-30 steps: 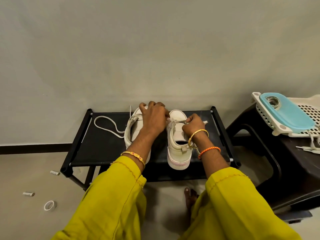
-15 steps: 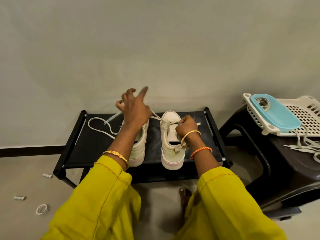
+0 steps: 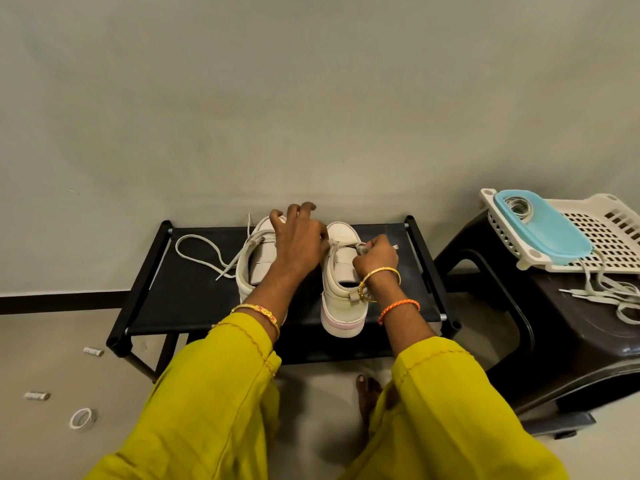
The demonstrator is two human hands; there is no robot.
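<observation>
You can read no text, brand or number here: the white sneakers [image 3: 341,303], blue lid [image 3: 550,233] and white basket [image 3: 613,233] look plain, and any print on the small rolls [image 3: 37,395] on the floor is too small to tell.

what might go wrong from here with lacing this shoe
1. The right shoe stands with its heel near the front edge of the rack. A hard tug by the right hand, which pinches its lace, might tip it off.
2. The left hand reaches across the left shoe, whose loose lace trails on the rack. A sleeve could snag it and drag that shoe.
</observation>
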